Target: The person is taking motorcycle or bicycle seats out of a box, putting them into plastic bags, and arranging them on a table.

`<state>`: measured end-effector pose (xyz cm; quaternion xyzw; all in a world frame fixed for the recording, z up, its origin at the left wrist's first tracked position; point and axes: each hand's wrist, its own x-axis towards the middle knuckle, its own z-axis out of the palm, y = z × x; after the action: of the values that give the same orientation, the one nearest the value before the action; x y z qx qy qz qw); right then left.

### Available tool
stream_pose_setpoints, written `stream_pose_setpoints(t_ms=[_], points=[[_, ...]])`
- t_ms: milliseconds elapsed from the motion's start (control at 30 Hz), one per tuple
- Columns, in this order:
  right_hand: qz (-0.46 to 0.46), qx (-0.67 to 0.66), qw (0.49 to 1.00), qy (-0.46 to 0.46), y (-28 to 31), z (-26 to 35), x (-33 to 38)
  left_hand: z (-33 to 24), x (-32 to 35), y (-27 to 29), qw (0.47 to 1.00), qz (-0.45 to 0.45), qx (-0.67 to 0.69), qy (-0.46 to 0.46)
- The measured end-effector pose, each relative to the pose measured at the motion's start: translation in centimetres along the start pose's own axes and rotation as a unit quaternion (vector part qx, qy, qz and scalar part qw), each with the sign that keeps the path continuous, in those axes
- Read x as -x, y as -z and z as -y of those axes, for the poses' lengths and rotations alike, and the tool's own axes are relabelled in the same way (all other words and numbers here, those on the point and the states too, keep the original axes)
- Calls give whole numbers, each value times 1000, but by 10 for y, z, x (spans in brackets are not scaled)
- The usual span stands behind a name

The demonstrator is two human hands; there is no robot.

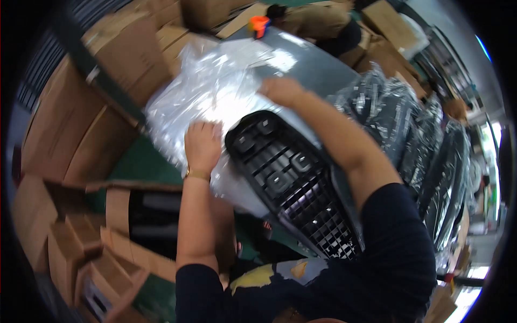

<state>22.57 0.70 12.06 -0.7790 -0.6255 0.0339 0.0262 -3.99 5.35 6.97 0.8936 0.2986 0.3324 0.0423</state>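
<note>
Okay so from my seat, the thing that matters is how the black plastic panel (295, 185) sits between my two hands. It's on the slant, long axis going from the rounded far end, up and left, down to the narrower near end by the shirt (323, 290), ribbed side up. From my left hand (203, 146) it's off to the right, with the rounded end just beside the fingers. From my right hand (283, 91) it's on the near side, past a slightly bigger gap, so I'd call the left one nearer. Can't tell if either is touching the edge

Pose-wise, left forearm comes almost straight up, back of the hand facing me, fingers bunched over the clear plastic wrap (177, 116) with a bracelet (197, 173) at the wrist. Right arm is bent, reaching around beyond the far end, fingers curled in and a bit blurry. Honestly can't tell if either hand is pinching wrap. Grey table (318, 64) shows past the right hand
</note>
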Motion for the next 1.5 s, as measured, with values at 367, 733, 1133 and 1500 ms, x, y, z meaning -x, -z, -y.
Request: stream_pose_setpoints(t_ms=[367, 733, 1133, 1500], points=[[110, -157, 979, -66, -67, -23, 48, -25, 52, -51, 927, 186, 155, 288], [-103, -153, 950, -252, -36, -80, 57, -70, -16, -43, 939, 248, 110, 213], [154, -544, 741, -363, -119, 74, 428, -125, 146, 62, 913, 177, 368, -1], [-60, -918, 325, -219, -147, 117, 393, -209, 115, 82, 876, 125, 396, -245]])
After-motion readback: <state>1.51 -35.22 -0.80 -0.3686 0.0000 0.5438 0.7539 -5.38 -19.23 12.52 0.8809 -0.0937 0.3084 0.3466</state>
